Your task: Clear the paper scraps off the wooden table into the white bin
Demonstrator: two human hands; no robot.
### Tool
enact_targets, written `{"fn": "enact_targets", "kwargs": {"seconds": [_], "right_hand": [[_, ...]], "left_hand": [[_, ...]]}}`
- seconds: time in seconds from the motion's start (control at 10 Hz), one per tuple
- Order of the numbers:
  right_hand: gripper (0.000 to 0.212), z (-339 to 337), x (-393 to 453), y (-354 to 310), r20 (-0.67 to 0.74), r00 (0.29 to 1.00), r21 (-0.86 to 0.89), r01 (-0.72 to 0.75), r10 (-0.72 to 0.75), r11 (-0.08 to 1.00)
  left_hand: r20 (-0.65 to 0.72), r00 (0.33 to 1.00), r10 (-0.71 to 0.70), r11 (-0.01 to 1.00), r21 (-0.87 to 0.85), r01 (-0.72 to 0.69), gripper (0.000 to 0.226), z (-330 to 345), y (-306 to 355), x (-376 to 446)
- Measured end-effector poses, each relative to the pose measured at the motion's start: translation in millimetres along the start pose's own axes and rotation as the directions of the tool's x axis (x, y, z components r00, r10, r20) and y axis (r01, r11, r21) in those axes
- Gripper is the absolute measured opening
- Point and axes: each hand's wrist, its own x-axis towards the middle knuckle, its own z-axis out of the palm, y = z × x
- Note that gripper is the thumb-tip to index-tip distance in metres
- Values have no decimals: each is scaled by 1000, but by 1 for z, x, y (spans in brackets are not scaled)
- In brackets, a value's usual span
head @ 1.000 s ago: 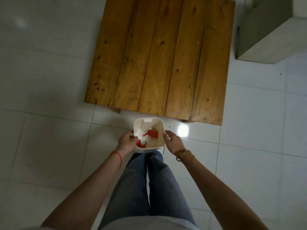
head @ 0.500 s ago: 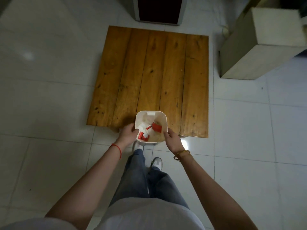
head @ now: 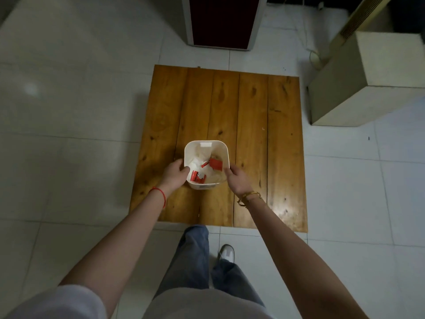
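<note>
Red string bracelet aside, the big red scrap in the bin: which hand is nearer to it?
Right. The right hand holds the bin rim beside the red scrap; the left hand grips the opposite rim, across the bin from it.

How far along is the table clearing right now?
Mostly done: red and white paper scraps lie inside the white bin, and the wooden table shows no large scraps. In hand: the left hand and right hand grip the bin over the table. Left: perhaps tiny white specks.
</note>
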Motion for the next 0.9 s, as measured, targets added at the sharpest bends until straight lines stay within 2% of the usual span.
{"fn": "enact_targets", "kwargs": {"seconds": [0.3, 0.6, 0.7, 0.8, 0.9], "right_hand": [[42, 14, 83, -40, -8, 996, -19, -87, 87, 996], [38, 25, 92, -39, -47, 993, 66, -107, 110, 992], [46, 25, 86, -34, -26, 992, 38, -122, 123, 992], [57, 17, 72, -33, -39, 997, -222, -69, 62, 973], [60, 4, 62, -38, -81, 995, -416, 14, -52, 909]], "left_hand": [[79, 997, -11, 996, 90, 4, 35, -33, 14, 97], [148, 988, -30, 994, 104, 14, 41, -36, 9, 112], [158, 986, -53, 996, 84, 40, 50, -39, 7, 106], [97, 995, -39, 995, 92, 30, 62, -49, 9, 88], [-10, 997, 74, 976, 205, -71, 60, -60, 12, 69]]}}
